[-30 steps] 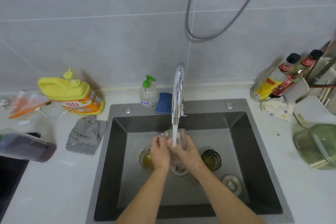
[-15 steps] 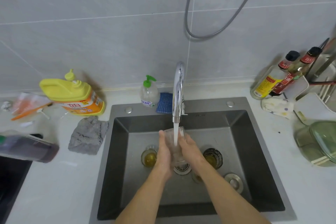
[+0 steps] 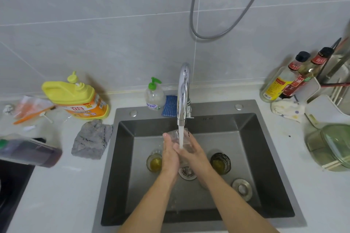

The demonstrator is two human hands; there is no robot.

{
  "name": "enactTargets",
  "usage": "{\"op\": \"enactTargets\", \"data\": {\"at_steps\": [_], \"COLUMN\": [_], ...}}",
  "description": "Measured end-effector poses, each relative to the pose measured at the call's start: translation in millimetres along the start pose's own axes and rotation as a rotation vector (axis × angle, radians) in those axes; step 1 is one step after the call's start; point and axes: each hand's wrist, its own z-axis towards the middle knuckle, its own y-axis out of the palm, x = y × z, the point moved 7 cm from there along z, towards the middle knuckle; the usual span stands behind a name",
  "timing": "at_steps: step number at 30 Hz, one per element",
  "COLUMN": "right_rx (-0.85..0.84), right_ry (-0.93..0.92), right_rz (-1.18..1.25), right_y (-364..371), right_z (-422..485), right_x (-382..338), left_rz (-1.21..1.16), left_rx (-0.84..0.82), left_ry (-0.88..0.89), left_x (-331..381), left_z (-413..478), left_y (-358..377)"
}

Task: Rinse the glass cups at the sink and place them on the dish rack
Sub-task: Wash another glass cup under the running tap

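Note:
A clear glass cup (image 3: 177, 135) sits tilted under the running stream from the chrome tap (image 3: 183, 92). My left hand (image 3: 170, 154) and my right hand (image 3: 194, 152) both hold it from either side over the grey sink (image 3: 265, 166). Two more glass cups stand on the sink floor with yellowish liquid inside: one (image 3: 154, 162) left of my hands, a darker ribbed one (image 3: 220, 162) to the right. The dish rack (image 3: 337, 89) shows partly at the right edge.
On the left counter lie a yellow detergent jug (image 3: 75, 98), a grey cloth (image 3: 91, 139) and a dark bottle (image 3: 32, 153). A soap pump (image 3: 154, 94) and blue sponge (image 3: 169, 106) sit behind the sink. Sauce bottles (image 3: 289, 79) and a green glass lid (image 3: 333, 145) stand right.
The cup and both hands rose slightly toward the spout and stay under the stream; my hands have shifted around the cup.

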Motion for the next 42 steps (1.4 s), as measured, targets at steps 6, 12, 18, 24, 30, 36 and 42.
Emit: {"op": "enactTargets", "data": {"at_steps": [6,12,18,24,30,36,42], "right_rx": [0.123,-0.038,0.04,0.322,0.108,-0.067,-0.045], "right_ry": [0.119,0.137,0.039,-0.06,0.079,0.132,0.066], "right_rz": [0.215,0.48,0.229,-0.067,0.118,0.315,0.047], "right_y": [-6.6,-18.6,-23.6,-49.3,-24.0,-7.8,-3.1], "right_z": [6.3,4.2,0.2,-5.8,-6.9,-9.3,2.2], "right_x": [13.4,19.5,12.5,-4.7,4.6,13.1,-0.9], "left_rz": [-0.013,-0.11,-0.114,-0.065,-0.038,-0.033,-0.09], "left_rx": [0.011,-0.051,-0.075,-0.028,-0.181,-0.055,-0.103], "left_ry": [-0.064,-0.198,-0.141,-0.087,-0.101,-0.124,-0.203], "left_x": [0.2,-4.1,-2.4,-10.2,-4.9,-15.2,-21.7], "left_z": [-16.1,-14.9,-15.9,-11.8,-16.0,4.0,-11.8], "left_y": [1.7,-1.3,-2.8,-7.7,6.4,-1.4,-2.2]}}
